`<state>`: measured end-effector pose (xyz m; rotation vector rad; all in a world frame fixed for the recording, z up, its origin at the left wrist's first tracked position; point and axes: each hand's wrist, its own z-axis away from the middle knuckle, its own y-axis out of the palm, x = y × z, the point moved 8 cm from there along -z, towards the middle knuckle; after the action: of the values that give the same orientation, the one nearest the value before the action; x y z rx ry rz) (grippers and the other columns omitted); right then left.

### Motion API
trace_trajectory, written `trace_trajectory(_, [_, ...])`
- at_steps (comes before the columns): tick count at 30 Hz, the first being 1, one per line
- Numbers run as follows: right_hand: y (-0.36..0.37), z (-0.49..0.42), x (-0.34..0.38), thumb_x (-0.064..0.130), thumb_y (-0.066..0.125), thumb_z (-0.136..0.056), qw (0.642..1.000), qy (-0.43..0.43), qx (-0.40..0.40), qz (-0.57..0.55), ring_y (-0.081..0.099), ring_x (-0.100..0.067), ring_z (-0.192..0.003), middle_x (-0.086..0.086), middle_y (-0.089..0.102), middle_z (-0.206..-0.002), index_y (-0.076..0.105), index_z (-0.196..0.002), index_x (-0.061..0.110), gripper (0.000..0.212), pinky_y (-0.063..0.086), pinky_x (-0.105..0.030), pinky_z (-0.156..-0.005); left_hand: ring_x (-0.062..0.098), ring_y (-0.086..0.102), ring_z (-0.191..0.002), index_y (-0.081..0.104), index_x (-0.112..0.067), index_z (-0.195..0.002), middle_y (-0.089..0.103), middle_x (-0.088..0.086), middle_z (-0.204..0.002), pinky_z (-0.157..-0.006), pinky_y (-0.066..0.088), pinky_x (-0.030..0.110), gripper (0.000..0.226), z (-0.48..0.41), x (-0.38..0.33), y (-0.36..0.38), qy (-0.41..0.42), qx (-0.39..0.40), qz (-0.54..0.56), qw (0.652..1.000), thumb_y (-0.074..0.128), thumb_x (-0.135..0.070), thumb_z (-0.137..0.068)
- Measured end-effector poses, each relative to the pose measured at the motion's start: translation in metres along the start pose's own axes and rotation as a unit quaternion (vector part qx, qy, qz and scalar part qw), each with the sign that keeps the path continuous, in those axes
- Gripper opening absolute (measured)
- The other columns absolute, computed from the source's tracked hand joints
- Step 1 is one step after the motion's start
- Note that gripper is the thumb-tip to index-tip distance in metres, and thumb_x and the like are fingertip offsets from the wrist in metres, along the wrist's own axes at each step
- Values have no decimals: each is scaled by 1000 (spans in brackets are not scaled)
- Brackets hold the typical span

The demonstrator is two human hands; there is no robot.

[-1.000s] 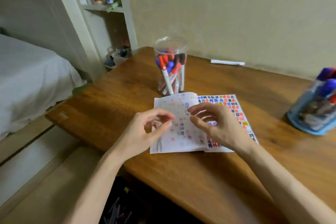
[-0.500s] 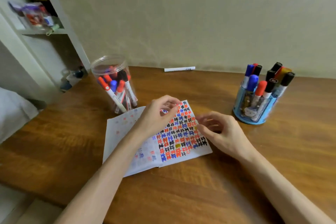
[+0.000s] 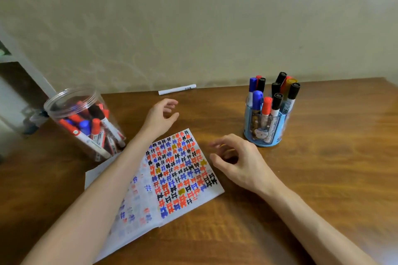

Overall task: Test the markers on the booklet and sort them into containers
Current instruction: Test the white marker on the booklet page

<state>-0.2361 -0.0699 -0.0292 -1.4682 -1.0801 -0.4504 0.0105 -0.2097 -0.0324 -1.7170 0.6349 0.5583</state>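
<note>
Markers (image 3: 267, 105) sit in two lots on the surface: blue holder (image 3: 280, 131) at right, clear jar (image 3: 53, 114) at left. Booklet (image 3: 178, 178) lies open between them — handy for test strokes. Left grip (image 3: 160, 118) and right grip (image 3: 241, 163) are loosely spread and hold nothing — probably about to pick a marker.

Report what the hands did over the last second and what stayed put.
The left hand left the booklet page and moved past its far edge, toward the white marker beyond. The right hand drew off the booklet to its right, holding nothing. The booklet stayed open; the clear jar and blue holder did not move.
</note>
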Motion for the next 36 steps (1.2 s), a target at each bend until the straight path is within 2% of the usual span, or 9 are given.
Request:
trace_trajectory(5, [-2,-1,-3,34,72,-96,1000,2,0,10,67,0,-102,17,66,-114,71,-123,31,28,60,-25,-90,12,65,-113,51,-27,-147,52,2,-148,-92,49,25,54,-43,20,-7,-29,-55,-23,998,68,-12,-98])
trace_trajectory(9, [-2,-2,-5,35,71,-96,1000,3,-3,9,66,-1,-103,17,65,-114,71,-124,30,29,59,-25,-90,19,67,-113,41,-28,-155,36,9,-162,-102,51,39,64,-73,30,-10,-60,-69,-91,992,68,-16,-99])
trace_trajectory(12, [-1,-2,-6,36,71,-96,1000,6,-2,9,66,-1,-104,16,65,-116,70,-125,29,30,59,-25,-91,27,61,-125,41,-30,-156,40,8,-160,-106,49,47,63,-92,40,-5,-71,-49,-168,982,68,-25,-99])
trace_trajectory(15, [-1,-1,-7,36,71,-97,1000,8,-3,9,65,-1,-103,15,65,-116,70,-126,28,30,59,-25,-91,32,57,-126,55,-22,-145,53,10,-145,-98,50,43,46,-98,43,-1,-70,-52,-197,977,65,-27,-101])
trace_trajectory(19, [0,-1,-7,37,70,-97,1000,8,1,12,65,-1,-104,16,64,-116,69,-127,29,30,59,-25,-91,29,60,-117,70,-19,-123,65,9,-128,-83,46,34,24,-87,35,-1,-70,-76,-179,978,67,-25,-100])
trace_trajectory(26, [0,-1,-6,34,71,-97,1000,7,-6,18,66,-1,-101,15,65,-113,69,-126,29,30,60,-26,-90,17,60,-109,72,-29,-122,67,-1,-125,-84,49,32,24,-27,-1,-3,-45,25,-124,991,69,-26,-98])
trace_trajectory(31, [0,-2,-4,43,69,-98,999,29,-23,4,69,-1,-96,14,69,-108,68,-129,26,36,61,-22,-86,7,68,-95,70,-37,-116,70,-15,-113,-79,58,31,20,61,-43,-6,5,109,-5,994,68,-31,-98])
trace_trajectory(34, [4,1,4,56,67,-94,998,37,-18,-46,71,0,-94,13,74,-107,71,-128,24,48,60,-19,-81,2,70,-93,72,-36,-114,70,-21,-112,-79,58,25,18,110,-63,-9,29,117,44,992,69,-32,-97])
trace_trajectory(36, [8,5,10,55,67,-94,994,34,-22,-98,72,-3,-91,12,77,-99,75,-117,25,38,59,-21,-76,6,73,-87,73,-33,-118,72,-19,-110,-75,61,28,22,136,-75,-8,42,112,71,990,70,-33,-95])
